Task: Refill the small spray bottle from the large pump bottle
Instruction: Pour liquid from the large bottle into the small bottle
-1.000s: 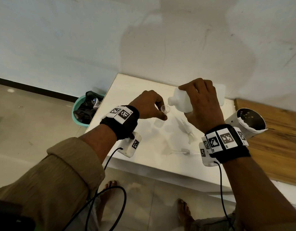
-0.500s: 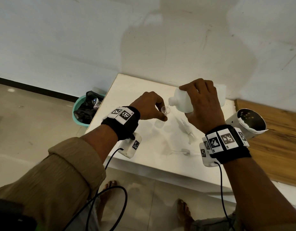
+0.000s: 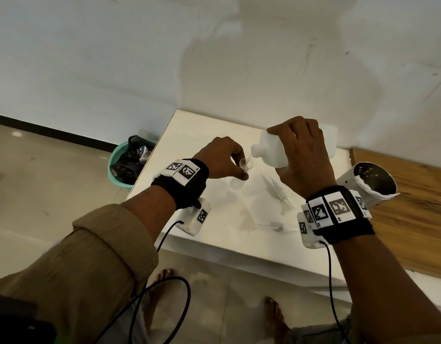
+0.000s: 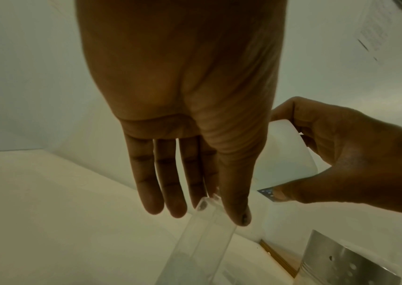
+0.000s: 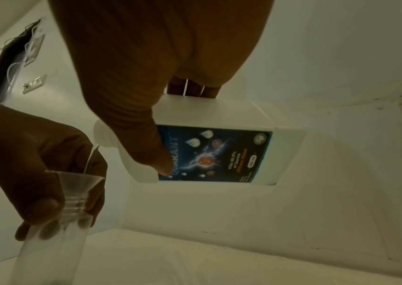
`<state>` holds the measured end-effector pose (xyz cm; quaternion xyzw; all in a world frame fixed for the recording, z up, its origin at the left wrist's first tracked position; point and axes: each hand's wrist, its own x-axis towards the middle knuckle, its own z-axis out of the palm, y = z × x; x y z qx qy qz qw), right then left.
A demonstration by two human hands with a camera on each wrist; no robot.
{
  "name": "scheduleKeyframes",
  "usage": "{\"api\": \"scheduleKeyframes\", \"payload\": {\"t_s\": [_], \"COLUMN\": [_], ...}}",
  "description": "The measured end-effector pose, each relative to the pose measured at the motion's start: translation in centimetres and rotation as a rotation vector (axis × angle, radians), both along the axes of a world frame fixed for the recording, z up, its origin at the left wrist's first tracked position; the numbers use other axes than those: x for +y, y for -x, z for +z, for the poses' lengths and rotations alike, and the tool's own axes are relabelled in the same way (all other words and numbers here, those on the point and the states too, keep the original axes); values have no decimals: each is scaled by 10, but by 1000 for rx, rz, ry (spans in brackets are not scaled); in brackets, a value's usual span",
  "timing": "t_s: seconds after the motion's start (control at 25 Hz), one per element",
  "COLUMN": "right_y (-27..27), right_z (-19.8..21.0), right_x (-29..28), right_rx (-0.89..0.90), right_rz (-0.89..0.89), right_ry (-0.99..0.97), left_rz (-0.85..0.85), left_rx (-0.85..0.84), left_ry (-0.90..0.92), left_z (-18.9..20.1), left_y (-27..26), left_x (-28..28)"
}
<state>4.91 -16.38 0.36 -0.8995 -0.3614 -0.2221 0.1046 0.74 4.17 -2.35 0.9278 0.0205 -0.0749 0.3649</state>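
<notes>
My right hand [image 3: 302,155] grips the large white bottle [image 3: 271,151], tipped on its side with its open neck to the left; its blue label [image 5: 215,156] shows in the right wrist view. A thin stream of liquid [image 5: 90,161] falls from the neck into a small clear funnel [image 5: 77,181]. The funnel sits in the neck of the small clear bottle [image 5: 48,250], which stands on the white table [image 3: 189,135]. My left hand [image 3: 222,158] pinches the small bottle's neck [image 4: 204,212] between thumb and fingers.
The white pump head [image 3: 276,192] and a small spray cap with its tube [image 3: 275,225] lie loose on the table near my right wrist. A perforated metal cylinder [image 3: 365,183] stands at the table's right edge by a wooden surface [image 3: 413,194]. A teal bin [image 3: 126,165] sits on the floor, left.
The large bottle has tipped slightly further and a stream now runs into the funnel. Both hands stay in nearly the same place.
</notes>
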Motion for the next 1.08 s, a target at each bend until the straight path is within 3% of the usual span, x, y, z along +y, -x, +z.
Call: {"api": "scheduleKeyframes", "payload": {"t_s": [1.08], "right_y": [0], "right_z": [2], "right_x": [0], "right_rx": [7], "right_rz": [-15], "right_ry": [11], "left_rz": [-4], "left_rx": [16], "left_ry": [10], "left_z": [-5], "left_y": [-1], "left_x": [1]}}
